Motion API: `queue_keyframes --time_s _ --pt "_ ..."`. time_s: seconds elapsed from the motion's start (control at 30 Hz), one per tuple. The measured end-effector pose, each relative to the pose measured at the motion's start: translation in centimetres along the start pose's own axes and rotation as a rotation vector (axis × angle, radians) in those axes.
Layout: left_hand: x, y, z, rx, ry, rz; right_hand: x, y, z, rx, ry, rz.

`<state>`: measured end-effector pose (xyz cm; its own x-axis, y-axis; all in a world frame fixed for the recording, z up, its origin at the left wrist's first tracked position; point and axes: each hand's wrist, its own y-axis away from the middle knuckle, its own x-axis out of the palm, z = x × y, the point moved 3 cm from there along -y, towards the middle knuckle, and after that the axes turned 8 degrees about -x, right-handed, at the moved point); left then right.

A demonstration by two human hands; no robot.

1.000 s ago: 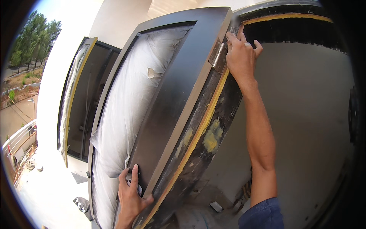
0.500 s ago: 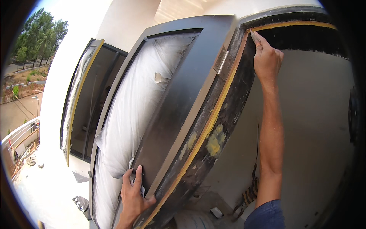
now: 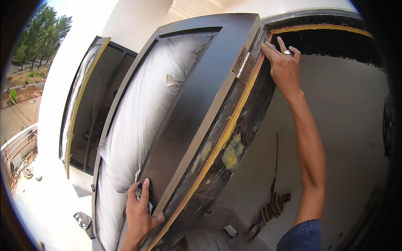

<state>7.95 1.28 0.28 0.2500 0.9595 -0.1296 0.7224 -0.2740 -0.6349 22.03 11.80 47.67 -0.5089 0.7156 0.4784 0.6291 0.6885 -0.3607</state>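
Observation:
A dark door [image 3: 190,121] stands swung outward, its inset panel covered by thin white plastic sheeting [image 3: 142,96]. Low on the door, my left hand [image 3: 140,217] grips the stile, thumb on the edge and fingers at its inner side beside the plastic. My right hand [image 3: 284,69], with a ring on one finger, reaches up to the top corner of the door frame [image 3: 234,121], just beside the upper hinge [image 3: 243,66]. Thumb and a fingertip press together on the frame edge while other fingers stick out; whatever lies between them is hidden. Yellow filler runs along the frame edge.
Through the doorway, a person in a striped shirt [image 3: 274,207] stands below with a long pole [image 3: 276,154]. Left of the door, a window sash [image 3: 86,96] with a yellow edge hangs open. A railing [image 3: 19,142] and trees [image 3: 46,35] lie farther left.
My right hand has shifted slightly left and down along the frame corner, and its outer fingers have spread. My left hand keeps its hold on the door. The person below shows more fully.

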Motion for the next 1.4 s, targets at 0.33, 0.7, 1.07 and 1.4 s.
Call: queue_keyframes --time_s 0.33,0.7,1.07,1.4 --pt "-0.4 -0.1 -0.5 -0.023 -0.032 0.038 -0.2 0.4 3.0 0.157 -0.209 -0.025" --pt "-0.5 0.0 -0.2 0.000 -0.009 0.017 0.1 -2.4 1.7 0.355 -0.392 0.059" --pt "-0.2 0.1 0.1 0.000 0.013 0.055 3.1 -1.5 -6.1 0.535 -1.249 0.190" --pt "-0.4 0.1 0.3 -0.010 -0.010 0.026 -1.4 -0.9 -3.7 0.497 -1.374 0.228"
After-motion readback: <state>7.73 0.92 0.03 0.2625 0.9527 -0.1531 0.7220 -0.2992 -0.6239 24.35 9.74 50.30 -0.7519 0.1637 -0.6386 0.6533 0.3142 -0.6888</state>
